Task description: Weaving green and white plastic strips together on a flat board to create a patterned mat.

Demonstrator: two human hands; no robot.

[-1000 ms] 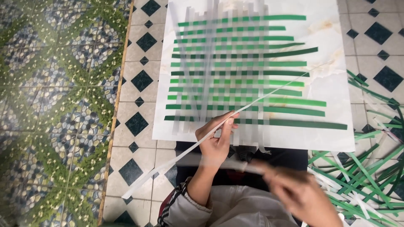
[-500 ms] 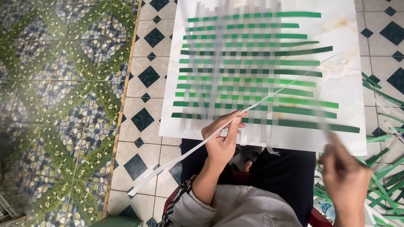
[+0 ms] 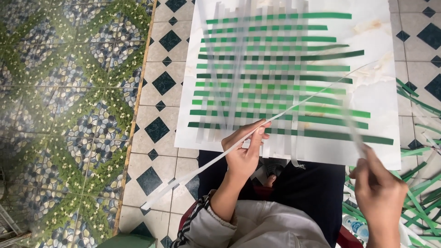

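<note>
My left hand (image 3: 245, 154) pinches the long white strip (image 3: 197, 171) mid-length; my right hand (image 3: 379, 193), blurred, seems closed on another strip. Light, springy, slippery stuff, I judge: grip near the woven mat (image 3: 275, 73).

Right hand (image 3: 379, 193) motion-blurred, wrist cut by bottom edge; grip on pale strip (image 3: 356, 133) not readable, strip itself smeared. Woven mat (image 3: 275, 73) of green and translucent strips: top ends cut by upper edge, pale verticals soft, weave order unclear. White board (image 3: 381, 82) near edge hidden behind left hand (image 3: 243, 154). Loose green strips (image 3: 418, 183) cut by right edge. Lap object (image 3: 271, 172) partly hidden, unidentifiable.
</note>
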